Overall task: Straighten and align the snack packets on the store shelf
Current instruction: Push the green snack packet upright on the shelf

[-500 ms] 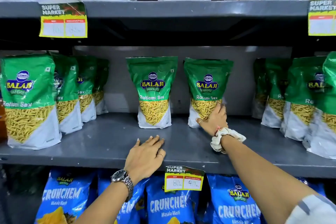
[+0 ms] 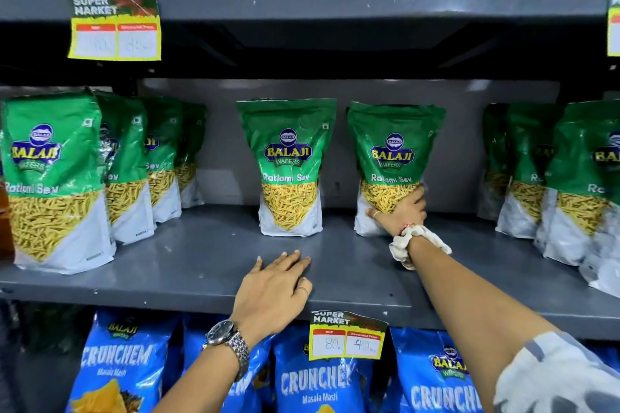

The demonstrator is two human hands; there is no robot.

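Observation:
Two green Balaji Ratlami Sev packets stand upright at the back of the grey middle shelf. The centre packet stands alone. My right hand grips the lower front of the right packet, fingers wrapped round its right side. My left hand, with a wristwatch, lies flat on the shelf's front edge, holding nothing. A row of the same packets runs back along the left, and another row stands on the right.
The upper shelf hangs low over the packets, with a yellow price tag on its edge. Another price tag hangs under my left hand. Blue Crunchem packets fill the shelf below. White snack bags line the top.
My right hand has closed further round the right packet's lower part. My head has come closer to the shelf. My left hand stays flat on the shelf edge.

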